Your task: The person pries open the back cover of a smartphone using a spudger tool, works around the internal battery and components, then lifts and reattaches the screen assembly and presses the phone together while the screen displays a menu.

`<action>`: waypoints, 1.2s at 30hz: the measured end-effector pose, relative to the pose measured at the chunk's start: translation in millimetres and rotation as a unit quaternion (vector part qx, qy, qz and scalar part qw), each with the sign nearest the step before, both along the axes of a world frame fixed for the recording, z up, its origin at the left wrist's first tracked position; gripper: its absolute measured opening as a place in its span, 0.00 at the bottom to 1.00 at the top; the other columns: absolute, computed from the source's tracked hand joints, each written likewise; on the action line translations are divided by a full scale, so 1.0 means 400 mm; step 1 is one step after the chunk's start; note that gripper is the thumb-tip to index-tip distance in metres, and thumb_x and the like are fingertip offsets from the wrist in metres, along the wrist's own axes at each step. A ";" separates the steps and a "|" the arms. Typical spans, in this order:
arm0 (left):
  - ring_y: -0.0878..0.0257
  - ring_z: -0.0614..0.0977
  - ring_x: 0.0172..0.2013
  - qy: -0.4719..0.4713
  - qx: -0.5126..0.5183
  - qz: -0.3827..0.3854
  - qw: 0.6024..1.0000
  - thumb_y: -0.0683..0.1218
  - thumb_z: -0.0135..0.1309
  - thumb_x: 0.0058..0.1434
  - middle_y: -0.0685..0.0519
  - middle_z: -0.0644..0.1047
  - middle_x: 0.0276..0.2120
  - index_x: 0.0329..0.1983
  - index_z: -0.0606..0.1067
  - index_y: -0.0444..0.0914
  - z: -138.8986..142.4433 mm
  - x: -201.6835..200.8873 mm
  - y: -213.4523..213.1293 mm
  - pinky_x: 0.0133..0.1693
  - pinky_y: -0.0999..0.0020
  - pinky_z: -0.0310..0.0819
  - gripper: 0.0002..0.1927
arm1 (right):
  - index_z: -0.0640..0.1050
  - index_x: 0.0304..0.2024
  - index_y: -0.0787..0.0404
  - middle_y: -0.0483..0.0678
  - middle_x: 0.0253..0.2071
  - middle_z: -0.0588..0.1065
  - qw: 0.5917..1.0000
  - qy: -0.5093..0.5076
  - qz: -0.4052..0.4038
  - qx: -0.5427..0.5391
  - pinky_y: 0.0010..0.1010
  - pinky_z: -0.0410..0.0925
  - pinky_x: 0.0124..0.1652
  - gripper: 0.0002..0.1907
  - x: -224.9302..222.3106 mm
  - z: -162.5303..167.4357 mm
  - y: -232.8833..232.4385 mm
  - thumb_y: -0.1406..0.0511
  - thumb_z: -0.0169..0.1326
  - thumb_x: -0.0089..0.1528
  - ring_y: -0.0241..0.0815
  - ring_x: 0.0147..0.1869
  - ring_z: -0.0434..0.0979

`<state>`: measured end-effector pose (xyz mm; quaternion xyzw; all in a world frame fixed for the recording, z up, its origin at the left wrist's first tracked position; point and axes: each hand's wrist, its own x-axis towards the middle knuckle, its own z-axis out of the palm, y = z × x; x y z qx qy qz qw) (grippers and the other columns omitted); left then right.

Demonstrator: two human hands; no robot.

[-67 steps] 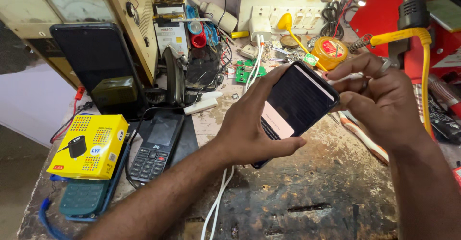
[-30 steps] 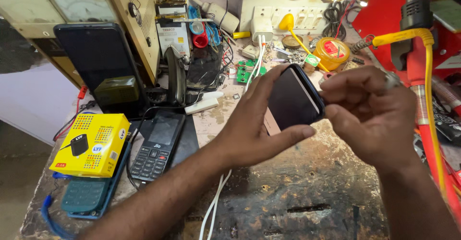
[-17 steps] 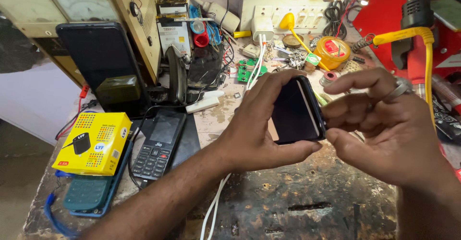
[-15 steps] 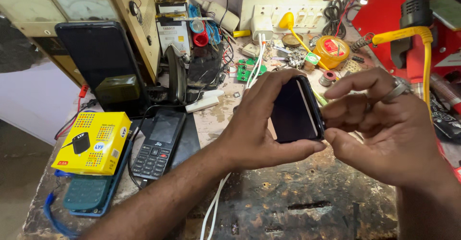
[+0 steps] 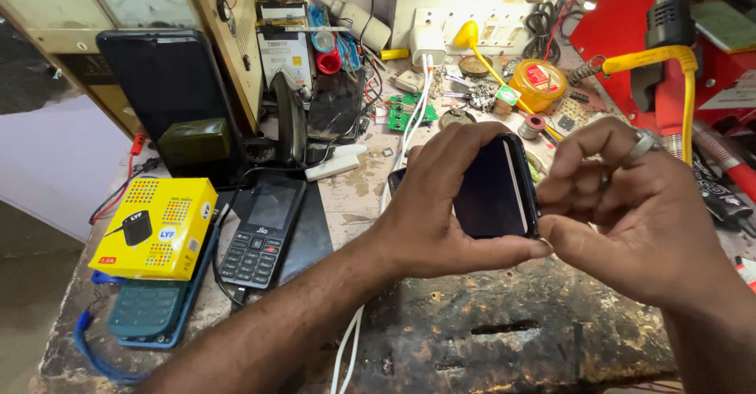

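Cluttered repair surface (image 5: pixel 504 339). I see the left hand (image 5: pixel 441 213) clamped around a dark smartphone (image 5: pixel 494 189) above it, long axis near upright; right hand (image 5: pixel 630 213) pinches its right edge, fingers closed.

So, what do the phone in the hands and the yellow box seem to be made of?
The phone, held by the left hand with the right hand at its edge, looks like glossy dark glass on the front, with a pale reflection along one side; its black rim could be plastic. The yellow box looks like printed cardboard, matte, with folded edges.
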<state>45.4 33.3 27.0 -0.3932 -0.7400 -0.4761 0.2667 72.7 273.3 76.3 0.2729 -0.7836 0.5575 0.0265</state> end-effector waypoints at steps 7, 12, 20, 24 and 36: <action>0.54 0.75 0.51 -0.039 0.019 -0.040 0.998 0.58 0.63 0.59 0.46 0.70 0.51 0.66 0.61 0.37 0.011 0.008 -0.020 0.55 0.57 0.69 0.39 | 0.62 0.63 0.67 0.59 0.53 0.78 0.998 0.011 -0.017 -0.062 0.32 0.77 0.51 0.33 0.029 0.011 -0.061 0.75 0.57 0.56 0.45 0.54 0.82; 0.51 0.71 0.53 -0.053 0.004 -0.022 0.998 0.55 0.61 0.55 0.43 0.68 0.52 0.64 0.59 0.36 0.011 0.013 -0.007 0.61 0.52 0.63 0.39 | 0.60 0.63 0.67 0.60 0.48 0.80 0.996 0.054 -0.038 -0.065 0.36 0.78 0.54 0.34 0.054 0.012 -0.078 0.76 0.57 0.56 0.48 0.54 0.84; 0.51 0.66 0.62 0.005 -0.012 -0.009 1.000 0.55 0.61 0.54 0.43 0.63 0.58 0.67 0.55 0.37 0.002 0.010 0.004 0.68 0.51 0.49 0.42 | 0.61 0.59 0.69 0.57 0.52 0.74 0.991 0.073 -0.071 -0.088 0.35 0.77 0.57 0.31 0.079 -0.027 -0.092 0.78 0.57 0.56 0.46 0.54 0.83; 0.48 0.65 0.65 -0.009 -0.024 -0.025 0.999 0.55 0.61 0.52 0.41 0.63 0.61 0.68 0.54 0.36 0.004 0.019 -0.004 0.74 0.43 0.42 0.45 | 0.64 0.56 0.70 0.51 0.56 0.67 0.992 0.069 -0.087 -0.064 0.35 0.77 0.56 0.29 0.071 -0.019 -0.081 0.78 0.58 0.54 0.44 0.56 0.81; 0.47 0.68 0.61 -0.010 -0.020 -0.065 0.998 0.53 0.62 0.52 0.42 0.66 0.57 0.69 0.55 0.37 0.012 0.014 -0.009 0.67 0.48 0.53 0.45 | 0.67 0.54 0.66 0.50 0.55 0.70 0.994 0.014 -0.095 -0.056 0.33 0.77 0.53 0.28 0.072 -0.014 -0.063 0.77 0.60 0.53 0.42 0.55 0.82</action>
